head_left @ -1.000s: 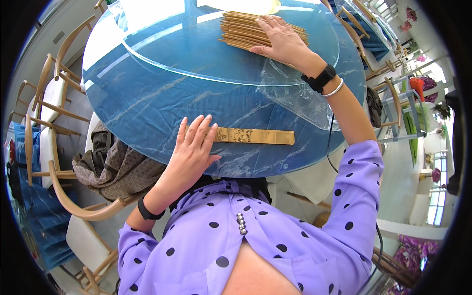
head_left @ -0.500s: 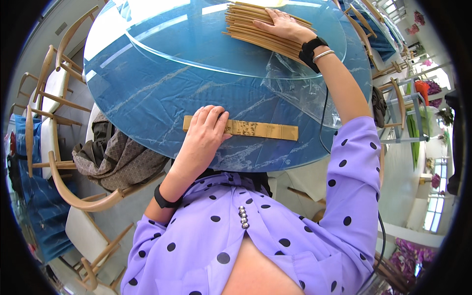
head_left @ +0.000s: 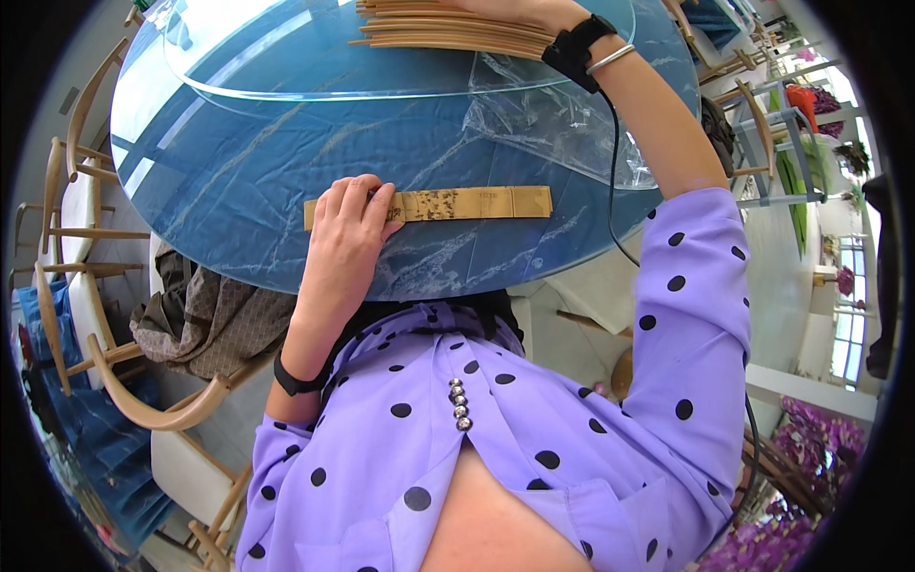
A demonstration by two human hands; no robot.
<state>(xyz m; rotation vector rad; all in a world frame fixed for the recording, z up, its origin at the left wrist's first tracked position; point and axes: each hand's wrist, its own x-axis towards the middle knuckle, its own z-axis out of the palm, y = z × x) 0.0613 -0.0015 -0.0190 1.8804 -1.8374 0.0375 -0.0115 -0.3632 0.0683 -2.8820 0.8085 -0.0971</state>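
A long, flat gold paper sleeve (head_left: 477,203) with dark printed marks lies crosswise near the table's front edge. My left hand (head_left: 345,234) is closed over its left end, with the fingers bent across the top. Farther off, a bundle of thin wooden chopsticks (head_left: 448,40) rests on the clear glass turntable (head_left: 315,93). My right hand (head_left: 519,8) reaches over the bundle at the upper edge of the picture, where its fingers are cut off from sight.
Crumpled clear plastic (head_left: 562,129) lies right of the sleeve, partly beneath the turntable. A black cable (head_left: 615,181) hangs from my right wrist. A patterned bag (head_left: 224,319) sits on a wooden chair (head_left: 172,410) at the left. The blue marbled cloth (head_left: 248,191) covers the round table.
The view has shifted, so the table and its things sit higher and farther left. My right fingers, spread on the chopsticks before, are now out of the picture. My left hand stays on the sleeve.
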